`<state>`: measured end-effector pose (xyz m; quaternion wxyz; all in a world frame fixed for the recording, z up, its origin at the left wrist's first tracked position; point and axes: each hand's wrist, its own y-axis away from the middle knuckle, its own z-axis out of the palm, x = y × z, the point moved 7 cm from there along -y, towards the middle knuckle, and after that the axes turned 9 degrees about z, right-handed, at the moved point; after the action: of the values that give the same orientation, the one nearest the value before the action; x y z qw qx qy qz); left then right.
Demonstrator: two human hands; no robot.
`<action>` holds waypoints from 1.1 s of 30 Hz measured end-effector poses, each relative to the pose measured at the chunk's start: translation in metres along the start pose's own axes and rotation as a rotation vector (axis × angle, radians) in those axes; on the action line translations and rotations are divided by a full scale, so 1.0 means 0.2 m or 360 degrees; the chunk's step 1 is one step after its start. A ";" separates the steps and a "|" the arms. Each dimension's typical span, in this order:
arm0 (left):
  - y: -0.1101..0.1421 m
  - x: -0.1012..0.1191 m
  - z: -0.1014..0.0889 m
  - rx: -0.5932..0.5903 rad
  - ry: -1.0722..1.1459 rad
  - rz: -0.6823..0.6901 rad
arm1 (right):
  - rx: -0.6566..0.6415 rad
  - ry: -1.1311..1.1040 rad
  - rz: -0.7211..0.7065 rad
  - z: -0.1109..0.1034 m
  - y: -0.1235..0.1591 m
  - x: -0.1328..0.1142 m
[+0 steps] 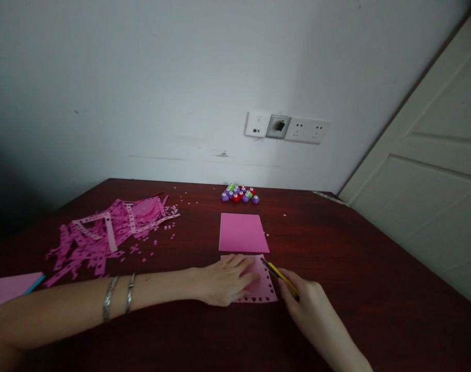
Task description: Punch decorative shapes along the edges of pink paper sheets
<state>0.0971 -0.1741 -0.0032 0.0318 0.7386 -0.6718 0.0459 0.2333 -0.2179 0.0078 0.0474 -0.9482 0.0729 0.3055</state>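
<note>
My left hand (230, 279) lies flat with spread fingers on a pink sheet of paper (264, 287), pressing it to the table. Small punched holes run along the sheet's right and near edges. In my right hand (307, 297) is a yellow and black utility knife (282, 278), fingers wrapped round its handle. The knife's tip rests at or just over the sheet's far right corner; whether it touches cannot be made out. Just beyond this sheet lies a plain pink square stack of paper (244, 233).
A heap of pink paper strips and scraps (111, 227) covers the table's left side, with tiny punched bits around it. Several small coloured punches (239, 194) stand near the wall. Another paper stack (13, 287) sits at the left edge. Wall sockets (305, 130) are above the dark table (355, 268).
</note>
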 end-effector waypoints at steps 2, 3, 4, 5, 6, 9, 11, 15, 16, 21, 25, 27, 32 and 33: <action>0.00 -0.01 0.00 0.0012 0.0006 0.0006 | 0.0017 0.0047 0.0001 0.00 0.00 0.00; -0.01 -0.02 0.00 0.0020 0.0011 0.0007 | 0.0031 0.0069 0.0007 0.00 0.00 0.00; -0.01 -0.02 0.00 0.0028 0.0015 0.0013 | 0.0041 0.0085 0.0011 -0.01 0.00 -0.01; -0.01 -0.02 -0.01 0.0030 0.0018 0.0027 | 0.0046 0.0097 0.0010 -0.01 0.00 -0.01; -0.01 -0.03 -0.01 0.0029 0.0020 0.0042 | 0.0050 0.0105 0.0005 -0.01 0.00 -0.01; -0.02 -0.03 -0.02 0.0019 0.0018 0.0065 | 0.0055 0.0132 -0.0016 0.00 -0.01 -0.03; -0.03 -0.04 -0.03 0.0019 0.0011 0.0080 | 0.0068 0.0167 -0.0015 0.00 -0.02 -0.04; -0.03 -0.04 -0.03 0.0045 -0.0004 0.0125 | 0.0092 0.0239 -0.0016 0.01 -0.02 -0.06; -0.03 -0.04 -0.03 0.0049 -0.0010 0.0132 | 0.0090 0.0253 -0.0016 0.01 -0.03 -0.06; -0.03 -0.05 -0.02 0.0053 -0.0052 0.0170 | 0.0091 0.0304 -0.0030 0.02 -0.03 -0.08; -0.04 -0.05 -0.02 0.0047 -0.0062 0.0164 | 0.0092 0.0390 -0.0054 0.03 -0.03 -0.09; -0.04 -0.06 -0.03 0.0028 -0.0058 0.0160 | 0.0089 0.0485 -0.0040 0.05 -0.04 -0.09; -0.05 -0.05 -0.04 0.0034 -0.0088 0.0189 | 0.0117 0.0609 -0.0007 0.06 -0.04 -0.09; -0.05 -0.05 -0.04 0.0040 -0.0095 0.0194 | 0.0115 0.0606 -0.0004 0.06 -0.04 -0.09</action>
<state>0.1054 -0.1623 0.0036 -0.0005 0.6977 -0.7156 0.0342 0.2129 -0.2073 0.0091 0.0670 -0.9867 0.0902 0.1177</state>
